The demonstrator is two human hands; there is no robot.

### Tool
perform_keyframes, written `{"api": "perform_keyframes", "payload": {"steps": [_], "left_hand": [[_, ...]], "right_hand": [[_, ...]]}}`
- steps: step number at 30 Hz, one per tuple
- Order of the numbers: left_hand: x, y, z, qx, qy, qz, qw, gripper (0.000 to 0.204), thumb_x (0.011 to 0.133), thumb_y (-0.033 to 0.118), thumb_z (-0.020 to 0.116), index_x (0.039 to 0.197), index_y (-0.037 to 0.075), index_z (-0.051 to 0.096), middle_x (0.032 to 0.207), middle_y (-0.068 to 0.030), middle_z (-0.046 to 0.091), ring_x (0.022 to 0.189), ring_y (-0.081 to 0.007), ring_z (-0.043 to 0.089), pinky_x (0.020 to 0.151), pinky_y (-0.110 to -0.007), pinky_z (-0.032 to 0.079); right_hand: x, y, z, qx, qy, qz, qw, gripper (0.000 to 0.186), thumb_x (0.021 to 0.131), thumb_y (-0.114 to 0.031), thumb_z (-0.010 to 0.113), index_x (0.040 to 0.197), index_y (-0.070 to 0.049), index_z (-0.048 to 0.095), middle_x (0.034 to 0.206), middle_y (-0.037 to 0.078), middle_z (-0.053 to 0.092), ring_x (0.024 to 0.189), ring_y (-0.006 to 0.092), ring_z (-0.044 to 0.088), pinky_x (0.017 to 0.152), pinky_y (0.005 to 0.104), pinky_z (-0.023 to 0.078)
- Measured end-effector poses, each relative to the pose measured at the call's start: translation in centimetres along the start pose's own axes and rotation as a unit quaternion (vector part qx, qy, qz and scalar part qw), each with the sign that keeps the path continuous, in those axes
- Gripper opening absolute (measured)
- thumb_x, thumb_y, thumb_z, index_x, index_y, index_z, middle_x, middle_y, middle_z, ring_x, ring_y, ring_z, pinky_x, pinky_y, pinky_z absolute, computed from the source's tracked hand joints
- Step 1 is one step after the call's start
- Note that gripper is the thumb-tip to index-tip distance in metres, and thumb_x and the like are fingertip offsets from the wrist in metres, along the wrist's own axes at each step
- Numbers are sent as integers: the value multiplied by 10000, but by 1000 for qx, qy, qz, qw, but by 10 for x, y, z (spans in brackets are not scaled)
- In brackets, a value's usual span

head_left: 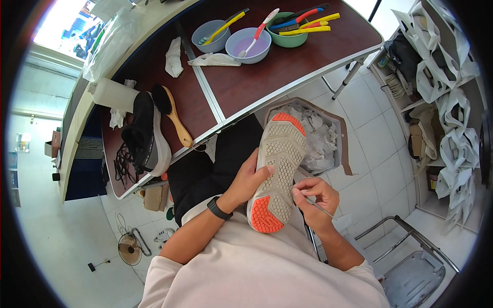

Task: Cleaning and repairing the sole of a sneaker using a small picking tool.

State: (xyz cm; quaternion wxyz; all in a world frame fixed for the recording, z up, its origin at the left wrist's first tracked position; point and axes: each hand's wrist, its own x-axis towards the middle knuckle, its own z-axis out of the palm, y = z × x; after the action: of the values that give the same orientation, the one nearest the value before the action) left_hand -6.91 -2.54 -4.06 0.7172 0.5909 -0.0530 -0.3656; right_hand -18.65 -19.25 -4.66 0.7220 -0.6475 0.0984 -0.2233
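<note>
A shoe (277,169) is held sole-up over my lap, its beige patterned sole tipped orange at both ends. My left hand (247,182) grips it around the left edge, thumb on the sole. My right hand (318,200) pinches a thin metal tool (319,206) by the sole's right edge. A black shoe (141,134) with a pale sole stands on the table beside a wooden-handled brush (179,121) and dark laces (123,163).
The dark red table (334,43) holds three bowls (248,47) with brushes, white cloths (173,56) and a plastic bottle (109,94). A bin (339,136) of crumpled waste stands below. Shelves with white bags (447,118) line the right; a metal chair (411,272) stands lower right.
</note>
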Motion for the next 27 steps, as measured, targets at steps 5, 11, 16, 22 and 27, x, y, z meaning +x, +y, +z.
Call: {"api": "perform_keyframes", "payload": {"steps": [5, 11, 16, 22, 27], "left_hand": [[0, -2, -2, 30, 0, 12, 999, 563, 962, 166, 580, 1451, -40, 392, 1339, -133, 561, 1206, -174, 540, 1047, -321, 435], [-1, 1, 0, 14, -1, -2, 1000, 576, 958, 167, 584, 1456, -45, 386, 1347, -142, 554, 1223, -183, 532, 1059, -328, 425], [-2, 1, 0, 42, -7, 14, 999, 595, 960, 173, 586, 1469, -48, 371, 1363, -147, 548, 1233, -185, 529, 1065, -331, 421], [-2, 1, 2, 47, 1, 5, 999, 595, 958, 158, 587, 1471, -48, 367, 1364, -148, 548, 1236, -187, 529, 1071, -331, 417], [-2, 1, 3, 47, 2, 8, 999, 610, 954, 167, 578, 1484, -39, 357, 1381, -144, 539, 1249, -192, 527, 1070, -338, 423]], "right_hand": [[7, 0, -1, -71, -6, -19, 997, 233, 784, 93, 775, 781, -35, 581, 862, 107, 724, 767, 134, 680, 684, 271, 538], [2, -5, 1, -68, -23, 4, 997, 241, 769, 95, 780, 762, -37, 579, 866, 101, 724, 747, 142, 688, 679, 269, 540], [4, -8, 0, -71, -39, -13, 997, 253, 756, 96, 789, 750, -36, 573, 855, 102, 724, 735, 156, 697, 668, 268, 542], [5, -5, 1, -119, -45, -70, 989, 261, 753, 95, 795, 757, -33, 568, 842, 117, 726, 713, 175, 707, 628, 270, 545], [-1, 4, 8, -128, 17, -83, 988, 262, 753, 101, 795, 771, -32, 570, 846, 129, 726, 711, 175, 706, 625, 271, 548]]}}
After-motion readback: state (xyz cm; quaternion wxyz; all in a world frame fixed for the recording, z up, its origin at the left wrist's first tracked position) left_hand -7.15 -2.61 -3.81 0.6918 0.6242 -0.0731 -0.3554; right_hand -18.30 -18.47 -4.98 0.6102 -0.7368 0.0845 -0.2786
